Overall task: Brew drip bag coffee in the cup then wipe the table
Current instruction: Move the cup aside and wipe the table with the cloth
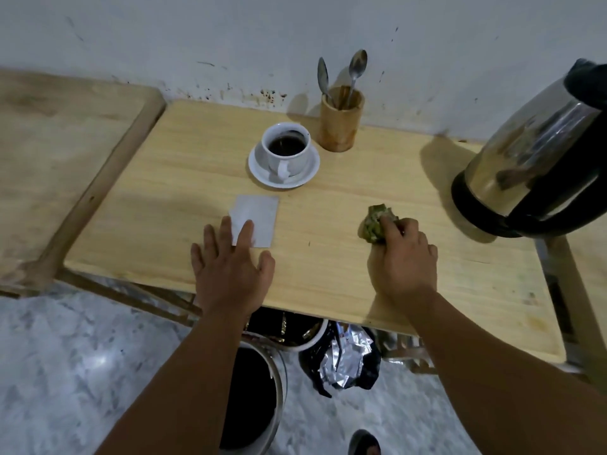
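Left hand [230,267] flat, right hand [404,257] clenched.

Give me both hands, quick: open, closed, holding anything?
Left hand: open, flat on the table, fingertips on the silver packet.
Right hand: closed on the green cloth.

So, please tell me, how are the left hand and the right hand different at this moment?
The left hand lies flat with fingers spread, its fingertips on the grey packet; the right hand is curled around a crumpled green cloth. The left hand grips nothing, while the right hand holds its cloth. The left hand is below the cup; the right hand is nearer the kettle. Both rest on the wooden table.
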